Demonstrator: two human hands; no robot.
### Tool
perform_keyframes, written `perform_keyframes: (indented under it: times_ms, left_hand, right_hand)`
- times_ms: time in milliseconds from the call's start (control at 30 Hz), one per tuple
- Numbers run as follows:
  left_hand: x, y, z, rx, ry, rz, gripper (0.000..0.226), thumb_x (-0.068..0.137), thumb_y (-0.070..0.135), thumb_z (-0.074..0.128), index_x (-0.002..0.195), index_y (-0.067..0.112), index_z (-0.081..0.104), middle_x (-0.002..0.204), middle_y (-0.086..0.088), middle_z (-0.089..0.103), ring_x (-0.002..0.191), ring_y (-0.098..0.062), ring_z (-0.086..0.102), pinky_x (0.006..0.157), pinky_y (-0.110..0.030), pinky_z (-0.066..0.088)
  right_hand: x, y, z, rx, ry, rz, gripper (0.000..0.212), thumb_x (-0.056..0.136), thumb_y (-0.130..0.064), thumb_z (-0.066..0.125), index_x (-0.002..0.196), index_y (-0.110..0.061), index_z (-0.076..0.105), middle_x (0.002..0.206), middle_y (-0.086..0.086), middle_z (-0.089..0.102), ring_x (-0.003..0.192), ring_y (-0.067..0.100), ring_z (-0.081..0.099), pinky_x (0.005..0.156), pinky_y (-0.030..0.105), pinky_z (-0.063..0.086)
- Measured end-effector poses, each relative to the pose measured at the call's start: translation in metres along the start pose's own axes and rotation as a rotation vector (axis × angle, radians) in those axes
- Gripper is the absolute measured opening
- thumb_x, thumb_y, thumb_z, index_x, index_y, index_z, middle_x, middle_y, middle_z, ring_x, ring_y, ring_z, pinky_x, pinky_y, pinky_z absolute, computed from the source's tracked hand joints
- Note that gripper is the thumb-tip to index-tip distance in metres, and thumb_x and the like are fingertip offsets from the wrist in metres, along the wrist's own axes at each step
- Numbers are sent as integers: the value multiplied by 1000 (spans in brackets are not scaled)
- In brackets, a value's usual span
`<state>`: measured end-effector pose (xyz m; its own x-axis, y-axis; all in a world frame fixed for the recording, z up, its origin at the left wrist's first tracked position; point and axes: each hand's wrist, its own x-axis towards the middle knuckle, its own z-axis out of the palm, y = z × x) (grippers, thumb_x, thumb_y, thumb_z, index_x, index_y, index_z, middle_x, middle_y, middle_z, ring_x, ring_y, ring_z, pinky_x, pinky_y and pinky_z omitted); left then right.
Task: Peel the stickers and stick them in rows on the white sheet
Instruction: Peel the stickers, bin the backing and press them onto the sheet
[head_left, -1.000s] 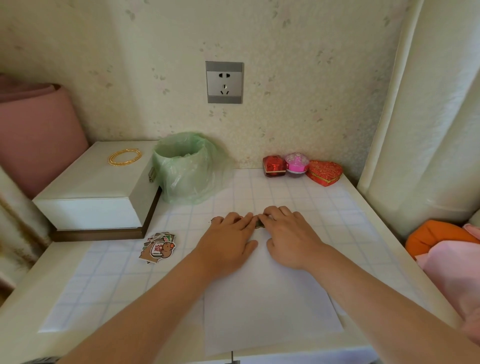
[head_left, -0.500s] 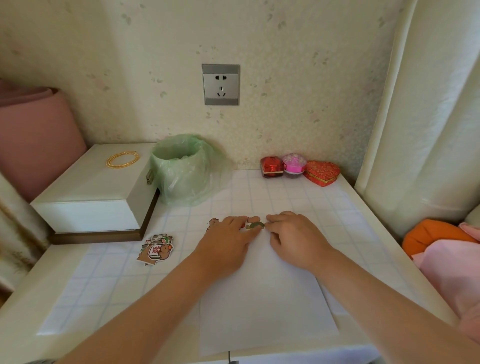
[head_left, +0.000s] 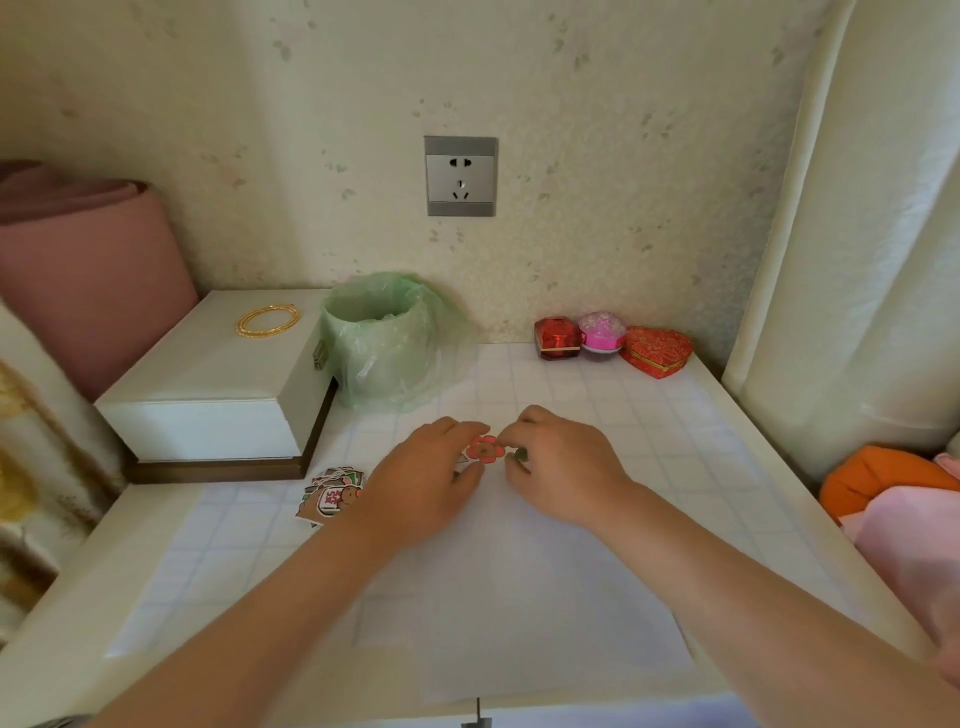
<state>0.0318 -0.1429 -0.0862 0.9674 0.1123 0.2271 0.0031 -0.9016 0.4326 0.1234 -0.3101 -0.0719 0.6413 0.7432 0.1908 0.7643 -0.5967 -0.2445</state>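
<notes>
Nearby, sticker pile (head_left: 332, 493) and bin (head_left: 382, 343) — left hand (head_left: 426, 478), right hand (head_left: 566, 462) both pinch-tight on flower sticker (head_left: 485, 449).

1 head-worn wide-angle view, facing forward-down at table (head_left: 67, 613), wall (head_left: 571, 104) close behind

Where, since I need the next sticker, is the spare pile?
In the head view, the pile lies just left of the left hand, in front of the white box.

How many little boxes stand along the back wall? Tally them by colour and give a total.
Red: 2, the square box and the heart box
Pink: 1, the round box
Total: 3
</notes>
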Motion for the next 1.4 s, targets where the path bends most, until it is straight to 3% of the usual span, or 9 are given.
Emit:
perform_keyframes:
  times_ms: [367,600,733,867,1000,1133,1233,1333,1400]
  left_hand:
    - [-55,-63,-67,109,-63,-214,26,99,20,52,117,30,68,94,15,64,82,-3,61,81,-26,53]
    - [-69,-86,-77,91,-67,-203,35,94,13,61,124,29,65,113,10,63,106,-8,58,89,-20,44]
    - [-77,-90,-79,237,-95,-174,32,88,38,67,119,36,62,106,11,55,105,-13,53,84,-32,48]
    - [-81,-94,-73,175,-112,-200,27,87,39,67,114,34,64,97,11,52,98,-11,54,81,-33,50]
    - [-80,-92,-77,64,-73,-258,30,79,37,75,107,33,66,98,11,55,92,-7,54,79,-29,50]
    - [-80,-84,-79,-118,-40,-328,30,74,33,81,99,32,66,93,13,63,85,-2,58,71,-19,49]
    - [-79,-78,-74,-187,-56,-352,29,72,36,82,94,34,65,89,14,65,82,1,59,65,-15,45]
    - [-75,-74,-70,-126,-105,-306,13,85,48,68,82,38,61,83,12,60,78,-3,56,65,-21,42]
    - [-72,-72,-69,-59,-119,-270,18,97,46,54,90,35,66,86,7,58,85,-10,57,68,-26,42]
  right_hand:
    - [30,-87,26,222,-182,-41,28,96,-42,58,121,-33,67,116,-9,62,104,13,61,88,35,49]
    - [34,-106,49,229,-169,18,43,89,-60,61,119,-30,69,115,-7,58,106,17,59,86,36,50]
    - [33,-112,52,209,-135,39,47,85,-66,60,117,-32,69,110,-10,56,100,14,58,81,34,49]
    - [34,-123,56,240,-119,43,44,83,-67,61,111,-35,70,103,-11,55,91,14,61,77,33,51]
    - [36,-132,56,292,-148,109,31,79,-59,69,99,-35,70,97,-10,57,89,14,61,76,34,51]
    - [46,-134,52,599,-249,250,17,75,-45,80,80,-31,72,80,-13,68,79,7,65,74,32,54]
    - [49,-130,39,756,-338,319,14,76,-30,84,78,-20,75,70,-7,67,59,5,56,57,20,43]
    - [47,-124,30,799,-378,398,10,80,-18,80,85,-10,78,75,6,68,48,11,48,43,16,37]
    - [47,-120,28,761,-358,423,1,81,-14,77,81,-14,78,77,9,70,45,12,48,39,14,34]
